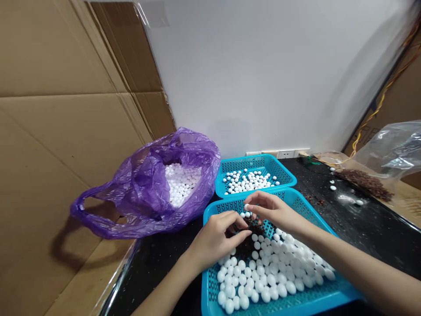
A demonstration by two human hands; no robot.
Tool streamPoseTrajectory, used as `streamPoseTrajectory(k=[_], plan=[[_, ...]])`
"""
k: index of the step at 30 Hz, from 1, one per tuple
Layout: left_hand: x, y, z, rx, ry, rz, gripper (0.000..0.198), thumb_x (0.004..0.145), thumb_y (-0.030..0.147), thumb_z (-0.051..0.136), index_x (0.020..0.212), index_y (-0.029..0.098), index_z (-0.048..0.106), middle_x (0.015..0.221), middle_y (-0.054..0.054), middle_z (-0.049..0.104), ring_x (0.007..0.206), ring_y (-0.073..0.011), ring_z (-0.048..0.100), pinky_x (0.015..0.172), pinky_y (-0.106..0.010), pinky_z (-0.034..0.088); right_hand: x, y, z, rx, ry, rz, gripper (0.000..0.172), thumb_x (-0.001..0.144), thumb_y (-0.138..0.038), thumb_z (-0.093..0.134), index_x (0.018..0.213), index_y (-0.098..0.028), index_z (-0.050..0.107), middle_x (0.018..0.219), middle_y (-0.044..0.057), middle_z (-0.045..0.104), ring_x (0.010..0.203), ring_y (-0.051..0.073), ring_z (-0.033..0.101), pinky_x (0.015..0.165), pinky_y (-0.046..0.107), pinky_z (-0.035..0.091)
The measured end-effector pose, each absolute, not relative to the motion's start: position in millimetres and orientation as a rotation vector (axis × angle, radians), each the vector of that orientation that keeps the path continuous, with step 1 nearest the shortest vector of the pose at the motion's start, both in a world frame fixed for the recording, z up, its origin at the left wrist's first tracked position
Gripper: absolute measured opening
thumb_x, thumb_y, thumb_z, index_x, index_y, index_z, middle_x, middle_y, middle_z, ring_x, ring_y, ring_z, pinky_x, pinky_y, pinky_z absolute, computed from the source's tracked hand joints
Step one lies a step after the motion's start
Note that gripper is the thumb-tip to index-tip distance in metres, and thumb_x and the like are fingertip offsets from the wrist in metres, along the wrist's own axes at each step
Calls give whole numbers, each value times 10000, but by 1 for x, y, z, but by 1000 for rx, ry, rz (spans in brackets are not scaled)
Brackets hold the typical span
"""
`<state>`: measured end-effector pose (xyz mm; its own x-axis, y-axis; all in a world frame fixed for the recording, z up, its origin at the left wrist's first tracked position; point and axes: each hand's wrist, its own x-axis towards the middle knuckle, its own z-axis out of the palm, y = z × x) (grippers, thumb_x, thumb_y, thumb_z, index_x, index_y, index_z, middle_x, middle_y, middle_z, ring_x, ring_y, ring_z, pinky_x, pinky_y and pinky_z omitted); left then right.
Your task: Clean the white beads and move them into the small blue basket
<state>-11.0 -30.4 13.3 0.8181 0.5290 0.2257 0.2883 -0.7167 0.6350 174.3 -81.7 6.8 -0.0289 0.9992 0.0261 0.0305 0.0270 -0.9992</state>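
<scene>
Both my hands are over the near blue plastic basket (208, 289), which holds a heap of small white balls (271, 267), some slightly egg-shaped. My right hand (268, 210) pinches one white ball (246, 207) between thumb and fingertip, near the basket's far side. To its left, my left hand (219, 237) is curved, thumb and forefinger slightly apart with nothing visible between them; its other fingers are partly hidden. Dark reddish-brown flakes (245, 248) lie under and between the hands, beside several loose white balls.
Behind stands a second blue basket (289, 179) with scattered white balls. A purple plastic bag (138, 188) of white balls leans at left against cardboard (49, 131). At right, brown flakes (365, 183), stray balls and a clear bag (401, 145) lie near a yellow wire (357, 136).
</scene>
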Motion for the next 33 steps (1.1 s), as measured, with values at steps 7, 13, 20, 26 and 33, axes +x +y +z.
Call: streamPoseTrajectory(k=[7, 13, 20, 26, 33], plan=[[-11, -26, 8, 2218, 578, 891, 87, 766, 249, 674, 737, 170, 651, 726, -2, 688, 641, -119, 618, 593, -217, 486, 175, -86, 8, -1041, -1076, 1482, 228, 756, -347, 670, 888, -177, 595, 787, 1, 584, 704, 104, 564, 623, 237, 429], [-9, -27, 13, 2211, 564, 922, 29, 761, 215, 681, 757, 190, 696, 747, 1, 717, 668, -130, 645, 644, -231, 496, 174, -88, 10, -957, -959, 1601, 236, 732, -328, 702, 869, -167, 598, 716, -16, 580, 660, 87, 569, 621, 227, 433], [-8, -27, 8, 2119, 619, 883, 83, 767, 235, 670, 812, 177, 630, 756, 5, 688, 678, -125, 645, 612, -215, 513, 173, -88, 14, -963, -951, 1641, 232, 721, -311, 722, 838, -151, 601, 748, 1, 610, 685, 97, 594, 622, 225, 433], [-7, -26, 5, 2069, 594, 874, 125, 766, 234, 671, 829, 182, 577, 763, 13, 662, 697, -119, 643, 627, -209, 526, 175, -87, 9, -934, -955, 1635, 252, 732, -332, 722, 868, -150, 614, 752, 4, 612, 681, 99, 606, 620, 223, 427], [-8, -26, 5, 2095, 582, 862, 131, 774, 226, 661, 885, 191, 602, 795, 2, 682, 717, -125, 646, 626, -211, 527, 175, -88, 11, -929, -962, 1637, 236, 749, -335, 708, 874, -158, 614, 758, -1, 609, 685, 95, 603, 626, 221, 424]])
